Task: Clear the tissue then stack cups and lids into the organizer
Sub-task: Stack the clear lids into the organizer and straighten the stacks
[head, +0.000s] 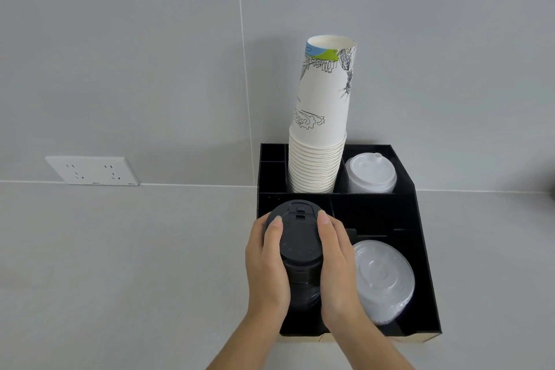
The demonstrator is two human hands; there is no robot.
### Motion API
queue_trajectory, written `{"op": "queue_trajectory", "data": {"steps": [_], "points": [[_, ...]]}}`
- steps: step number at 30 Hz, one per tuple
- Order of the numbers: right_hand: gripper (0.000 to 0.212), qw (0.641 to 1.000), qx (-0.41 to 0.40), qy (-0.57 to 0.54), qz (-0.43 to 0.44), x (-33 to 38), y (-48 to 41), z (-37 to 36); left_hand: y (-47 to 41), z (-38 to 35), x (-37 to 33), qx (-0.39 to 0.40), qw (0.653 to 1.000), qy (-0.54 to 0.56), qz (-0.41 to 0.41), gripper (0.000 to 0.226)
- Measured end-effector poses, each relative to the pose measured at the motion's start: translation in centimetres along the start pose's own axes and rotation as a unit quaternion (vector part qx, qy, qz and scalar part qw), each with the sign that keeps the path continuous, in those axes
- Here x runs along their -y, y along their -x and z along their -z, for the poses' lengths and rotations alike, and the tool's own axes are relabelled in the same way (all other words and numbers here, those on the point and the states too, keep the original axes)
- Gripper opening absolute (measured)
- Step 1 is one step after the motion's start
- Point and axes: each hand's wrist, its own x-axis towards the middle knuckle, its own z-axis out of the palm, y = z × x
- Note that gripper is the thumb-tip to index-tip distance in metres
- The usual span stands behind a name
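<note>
A black organizer [420, 219] stands against the grey tiled wall. Its back middle compartment holds a tall stack of printed white paper cups [321, 117]. White sip lids [371, 173] fill the back right compartment, and clear flat lids [383, 276] sit in the front right one. A stack of black lids [298, 243] is in the front left compartment, clasped from both sides: my left hand [265, 267] on its left, my right hand [338, 267] on its right. No tissue is in view.
A white double wall socket [93, 170] is mounted on the wall at the left. Small narrow compartments [271, 153] at the organizer's back left look dark and bare. A dark object [551, 186] shows at the far right edge.
</note>
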Motion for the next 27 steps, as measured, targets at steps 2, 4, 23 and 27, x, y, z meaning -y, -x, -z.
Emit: {"op": "queue_trajectory", "data": {"steps": [2, 4, 23, 27], "points": [[0.026, 1.000, 0.002, -0.003, -0.005, 0.0, 0.0, 0.0, 0.0, 0.1, -0.1, 0.005, 1.000, -0.001, 0.002, 0.023], [0.031, 1.000, 0.010, 0.002, -0.006, 0.1, -0.1, 0.1, 0.0, 0.1, -0.2, 0.011, 1.000, -0.002, 0.000, 0.023], [0.051, 0.980, -0.035, 0.099, 0.168, 7.7, 2.8, 5.1, 1.8, 1.7, -7.2, 0.028, 0.968, -0.087, -0.234, 0.061], [0.046, 0.977, -0.058, 0.103, 0.175, 8.9, 4.3, 7.0, 4.7, 0.1, -8.3, 0.076, 0.938, -0.136, -0.311, 0.055]]}}
